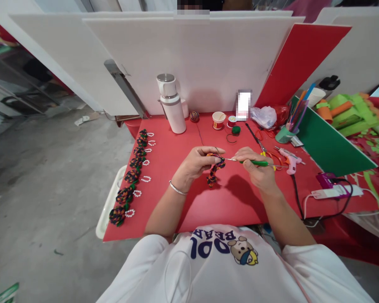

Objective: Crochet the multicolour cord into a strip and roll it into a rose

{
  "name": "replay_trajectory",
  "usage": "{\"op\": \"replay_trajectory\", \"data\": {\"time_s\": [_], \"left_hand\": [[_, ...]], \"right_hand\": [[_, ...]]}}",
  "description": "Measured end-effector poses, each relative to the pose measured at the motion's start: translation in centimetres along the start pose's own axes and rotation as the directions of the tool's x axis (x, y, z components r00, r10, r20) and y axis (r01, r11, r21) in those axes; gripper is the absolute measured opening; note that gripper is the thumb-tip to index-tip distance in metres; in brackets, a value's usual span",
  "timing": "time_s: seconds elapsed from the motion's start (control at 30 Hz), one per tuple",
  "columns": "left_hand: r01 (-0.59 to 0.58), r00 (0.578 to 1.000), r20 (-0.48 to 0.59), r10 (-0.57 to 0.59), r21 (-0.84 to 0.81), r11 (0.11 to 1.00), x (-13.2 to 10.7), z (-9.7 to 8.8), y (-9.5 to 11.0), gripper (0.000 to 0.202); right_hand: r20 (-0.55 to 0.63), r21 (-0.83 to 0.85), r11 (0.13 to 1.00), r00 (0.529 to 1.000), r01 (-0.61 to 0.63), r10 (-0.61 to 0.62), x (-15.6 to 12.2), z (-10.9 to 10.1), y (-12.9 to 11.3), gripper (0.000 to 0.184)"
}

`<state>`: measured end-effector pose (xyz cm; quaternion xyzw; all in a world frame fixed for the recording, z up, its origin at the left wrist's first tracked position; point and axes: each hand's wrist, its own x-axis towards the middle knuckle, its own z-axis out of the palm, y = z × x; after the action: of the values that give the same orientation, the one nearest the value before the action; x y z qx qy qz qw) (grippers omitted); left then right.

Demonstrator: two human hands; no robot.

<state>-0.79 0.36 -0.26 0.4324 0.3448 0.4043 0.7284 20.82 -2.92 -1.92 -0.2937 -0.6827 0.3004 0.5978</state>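
Observation:
My left hand (198,162) is closed on a multicoloured crocheted strip (215,170) that hangs down over the red table (177,185). My right hand (255,168) pinches a green-handled crochet hook (254,162), whose metal tip points left into the top of the strip. A thin strand of yarn runs from the work toward a multicoloured yarn ball (194,116) at the back of the table. A silver bangle sits on my left wrist.
Several finished crocheted flowers (131,176) with white bead loops line the table's left edge. A white bottle (172,105), small cup (218,120), green yarn ball (236,130), scissors (265,151), glue gun (289,160), pen holder (286,132) and power strip (334,192) stand behind and right.

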Motion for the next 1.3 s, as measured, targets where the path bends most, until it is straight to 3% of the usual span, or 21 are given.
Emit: {"op": "replay_trajectory", "data": {"time_s": [0.1, 0.33, 0.4, 0.5, 0.6, 0.77, 1.0, 1.3], "left_hand": [[-0.079, 0.997, -0.014, 0.08, 0.059, 0.995, 0.2, 0.5, -0.6, 0.037], [-0.239, 0.971, 0.018, 0.238, 0.077, 0.968, 0.6, 0.6, -1.5, 0.043], [-0.281, 0.958, -0.031, 0.284, 0.089, 0.956, 0.7, 0.7, -1.6, 0.044], [-0.311, 0.94, -0.125, 0.317, 0.067, 0.948, 0.8, 1.1, -1.7, 0.044], [-0.25, 0.961, -0.123, 0.247, -0.004, 0.968, 0.6, 1.7, -1.7, 0.045], [-0.104, 0.993, -0.067, 0.1, -0.067, 0.992, 0.1, 1.9, -1.0, 0.045], [-0.042, 0.999, -0.029, 0.042, -0.016, 0.999, -0.1, 1.3, -0.2, 0.045], [-0.042, 0.998, -0.038, 0.044, 0.055, 0.998, 0.0, 0.6, 0.1, 0.042]], "right_hand": [[-0.051, -0.012, 1.0, 0.998, 0.026, -0.027, -0.7, 1.5, 0.6, 0.016], [-0.077, -0.326, 0.935, 0.981, 0.142, -0.176, -1.5, 3.4, 0.2, 0.022], [-0.075, -0.436, 0.882, 0.969, 0.18, -0.235, -1.6, 3.4, -0.1, 0.022], [-0.05, -0.637, 0.731, 0.933, 0.244, -0.355, -1.8, 3.7, 0.0, 0.028], [-0.053, -0.708, 0.649, 0.896, 0.278, -0.442, -2.0, 4.3, 0.5, 0.036], [-0.105, -0.605, 0.762, 0.925, 0.232, -0.365, -1.9, 4.1, 1.6, 0.034], [0.016, -0.356, 0.909, 0.974, 0.216, -0.226, -1.0, 1.3, 1.8, 0.021], [0.211, -0.347, 0.894, 0.952, 0.285, -0.221, 1.0, -1.3, -0.3, 0.018]]}}
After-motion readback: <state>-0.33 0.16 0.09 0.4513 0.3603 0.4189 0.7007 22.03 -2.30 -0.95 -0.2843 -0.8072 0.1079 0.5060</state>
